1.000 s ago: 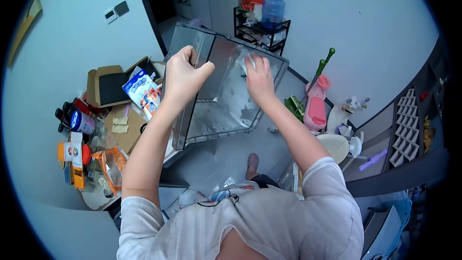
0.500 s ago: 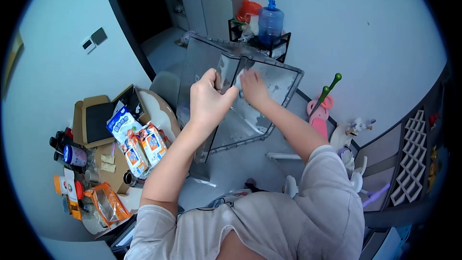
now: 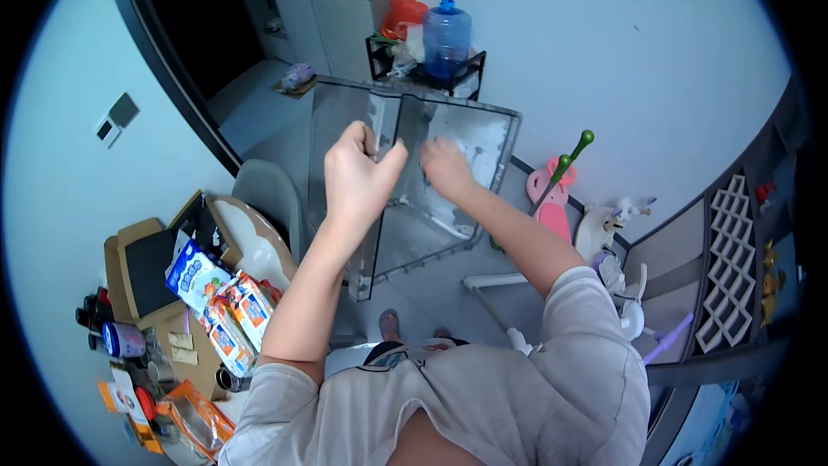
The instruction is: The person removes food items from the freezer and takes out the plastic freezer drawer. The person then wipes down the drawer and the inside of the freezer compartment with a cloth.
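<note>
A large grey-tinted clear plastic panel assembly (image 3: 470, 134) with dark ribbed edges stands tilted in front of me, its sheets meeting at a ridge in the middle. Whitish wet-looking smears cover its right-hand sheet. My left hand (image 3: 358, 168) is closed on the assembly close to that ridge, thumb up. Just right of the ridge, my right hand (image 3: 447, 168) presses curled fingers against the right-hand sheet. What appears to be a white wipe is under those fingers, mostly hidden now.
Left of me a table holds wipe packs (image 3: 233, 328), an open cardboard box (image 3: 134, 285) and jars. A grey chair (image 3: 267, 194) is beside it. Behind the panel stands a rack with a blue water bottle (image 3: 447, 43). Pink (image 3: 552, 198) and white ride-on toys are at right.
My view has turned slightly, so the room has shifted left. My right hand has moved slightly down on the sheet. The left hand keeps its hold; both my feet now show below.
</note>
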### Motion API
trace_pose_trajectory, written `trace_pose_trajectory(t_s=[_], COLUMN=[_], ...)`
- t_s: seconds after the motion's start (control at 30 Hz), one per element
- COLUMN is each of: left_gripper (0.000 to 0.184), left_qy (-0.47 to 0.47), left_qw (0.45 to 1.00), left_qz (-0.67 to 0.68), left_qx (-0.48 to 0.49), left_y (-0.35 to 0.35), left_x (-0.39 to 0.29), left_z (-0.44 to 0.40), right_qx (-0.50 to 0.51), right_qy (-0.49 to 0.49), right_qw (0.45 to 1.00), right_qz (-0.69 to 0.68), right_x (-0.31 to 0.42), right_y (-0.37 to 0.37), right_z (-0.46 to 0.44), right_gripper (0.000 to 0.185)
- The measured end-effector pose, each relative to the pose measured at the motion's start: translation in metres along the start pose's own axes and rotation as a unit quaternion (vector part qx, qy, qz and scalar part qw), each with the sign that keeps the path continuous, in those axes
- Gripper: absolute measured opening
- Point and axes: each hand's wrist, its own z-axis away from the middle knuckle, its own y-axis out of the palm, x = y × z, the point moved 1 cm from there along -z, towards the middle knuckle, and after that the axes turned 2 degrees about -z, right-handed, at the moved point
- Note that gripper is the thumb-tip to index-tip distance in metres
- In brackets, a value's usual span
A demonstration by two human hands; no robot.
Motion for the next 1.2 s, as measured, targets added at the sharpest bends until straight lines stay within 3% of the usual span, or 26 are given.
trace_pose_trajectory(t_s=[0.1, 0.2, 0.27, 0.33, 0.37, 0.43, 0.57, 0.67, 0.73, 0.8, 0.83, 0.97, 1.07, 1.2], left_gripper=[0.042, 0.046, 0.047, 0.049, 0.049, 0.050, 0.050, 0.049, 0.049, 0.050, 0.050, 0.049, 0.050, 0.046], left_qy=[0.000, -0.017, -0.015, -0.006, -0.006, -0.003, -0.005, -0.012, -0.019, -0.019, -0.018, -0.032, -0.038, -0.039], left_qw=[1.000, 0.997, 0.996, 0.996, 0.996, 0.995, 0.991, 0.992, 0.991, 0.991, 0.991, 0.992, 0.993, 0.992], left_qz=[0.014, 0.060, 0.079, 0.081, 0.077, 0.086, 0.121, 0.092, 0.103, 0.109, 0.110, 0.108, 0.091, 0.093], left_qx=[0.008, 0.035, 0.046, 0.037, 0.038, 0.041, 0.063, 0.091, 0.088, 0.080, 0.074, 0.063, 0.060, 0.074], left_y=[-0.007, -0.022, -0.028, -0.040, -0.046, -0.051, -0.048, -0.044, -0.038, -0.033, -0.031, -0.015, 0.004, 0.040], left_x=[0.013, 0.018, 0.035, 0.051, 0.057, 0.066, 0.068, 0.085, 0.092, 0.090, 0.089, 0.086, 0.085, 0.081], left_z=[-0.013, -0.024, -0.034, -0.047, -0.055, -0.064, -0.067, -0.072, -0.073, -0.074, -0.074, -0.084, -0.089, -0.100], right_qx=[-0.315, -0.263, -0.015, 0.211, 0.058, -0.243, -0.137, 0.180, -0.014, -0.210, -0.154, 0.072, 0.087, -0.002], right_qy=[0.037, 0.035, 0.002, -0.025, -0.010, 0.012, 0.093, 0.028, 0.032, 0.027, 0.050, -0.094, -0.159, -0.047], right_qw=[0.943, 0.948, 0.993, 0.974, 0.991, 0.954, 0.931, 0.960, 0.977, 0.958, 0.966, 0.971, 0.960, 0.934], right_qz=[0.101, 0.174, 0.115, 0.084, 0.119, 0.177, 0.325, 0.210, 0.211, 0.194, 0.201, 0.206, 0.216, 0.354], right_x=[-0.012, -0.011, 0.004, 0.021, 0.017, 0.004, 0.003, 0.014, 0.008, -0.005, -0.010, -0.009, -0.027, -0.081], right_y=[-0.022, 0.017, 0.032, 0.011, 0.007, 0.001, 0.024, 0.029, 0.035, 0.033, 0.038, 0.070, 0.065, 0.054], right_z=[-0.027, -0.058, -0.069, -0.071, -0.080, -0.096, -0.121, -0.126, -0.126, -0.126, -0.125, -0.097, -0.074, -0.085], right_gripper=[0.036, 0.037, 0.040, 0.041, 0.041, 0.040, 0.039, 0.040, 0.036, 0.033, 0.030, 0.026, 0.029, 0.034])
